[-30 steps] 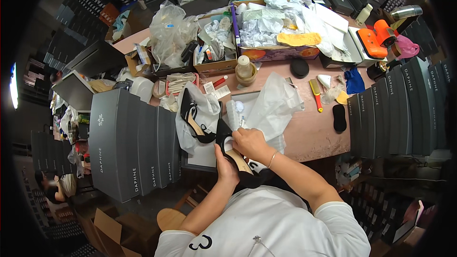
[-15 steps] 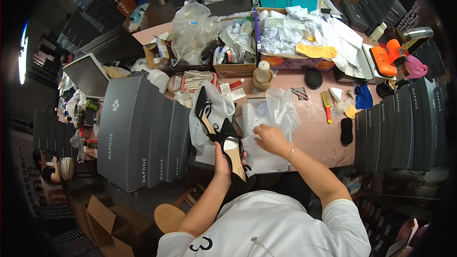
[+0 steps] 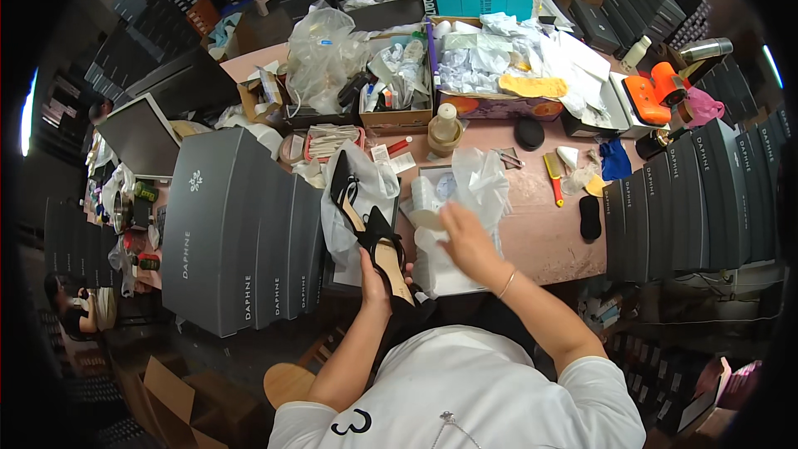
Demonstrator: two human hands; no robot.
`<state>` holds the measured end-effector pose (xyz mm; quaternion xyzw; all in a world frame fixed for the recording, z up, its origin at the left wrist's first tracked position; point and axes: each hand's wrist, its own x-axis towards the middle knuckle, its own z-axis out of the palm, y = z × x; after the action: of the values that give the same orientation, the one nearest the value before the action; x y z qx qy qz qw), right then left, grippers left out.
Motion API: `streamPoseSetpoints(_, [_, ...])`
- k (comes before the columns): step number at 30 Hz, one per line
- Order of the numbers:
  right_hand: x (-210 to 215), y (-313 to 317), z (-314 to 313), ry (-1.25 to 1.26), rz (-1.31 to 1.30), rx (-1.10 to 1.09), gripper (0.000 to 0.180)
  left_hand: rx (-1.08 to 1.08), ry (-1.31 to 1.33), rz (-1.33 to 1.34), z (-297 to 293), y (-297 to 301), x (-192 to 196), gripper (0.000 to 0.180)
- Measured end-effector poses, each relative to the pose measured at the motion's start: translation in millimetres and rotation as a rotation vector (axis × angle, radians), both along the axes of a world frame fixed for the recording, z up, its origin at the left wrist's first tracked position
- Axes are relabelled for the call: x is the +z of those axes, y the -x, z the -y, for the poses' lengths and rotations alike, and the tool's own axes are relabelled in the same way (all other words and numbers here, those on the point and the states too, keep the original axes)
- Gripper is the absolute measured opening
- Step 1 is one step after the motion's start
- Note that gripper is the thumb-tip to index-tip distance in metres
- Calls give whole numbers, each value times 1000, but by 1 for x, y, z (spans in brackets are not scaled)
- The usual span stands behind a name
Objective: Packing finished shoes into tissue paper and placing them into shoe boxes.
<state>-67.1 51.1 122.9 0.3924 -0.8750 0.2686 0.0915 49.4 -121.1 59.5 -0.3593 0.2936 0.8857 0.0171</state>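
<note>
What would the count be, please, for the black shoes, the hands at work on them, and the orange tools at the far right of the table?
Black shoes: 2, one in the left hand at, one on the white bag at
Hands: 2, the right hand on clear wrapping
Orange tools: 2, side by side
Total: 6

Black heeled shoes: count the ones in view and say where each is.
2. One black heeled shoe is held in the left hand; the other shoe lies on white wrapping just beyond it. More may be hidden inside the grey boxes.
</note>
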Motion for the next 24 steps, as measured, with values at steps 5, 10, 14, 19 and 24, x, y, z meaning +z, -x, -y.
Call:
streamPoseSetpoints(5, [-30, -31, 40, -30, 373, 509, 51, -1, 49, -62, -23, 10, 35, 81])
streamPoseSetpoints(10, [-60, -13, 74, 59, 838, 141, 74, -59, 174, 6, -45, 27, 34, 71])
streamPoseSetpoints(14, [-26, -24, 58, 71, 831, 20, 73, -90, 153, -24, -54, 16, 42, 73])
streamPoseSetpoints(19, [-21, -58, 41, -68, 662, 228, 78, -18, -71, -78, -13, 34, 21, 46])
streamPoseSetpoints(24, [-19, -56, 82, 98, 646, 243, 78, -10, 2, 31, 20, 36, 18, 30])
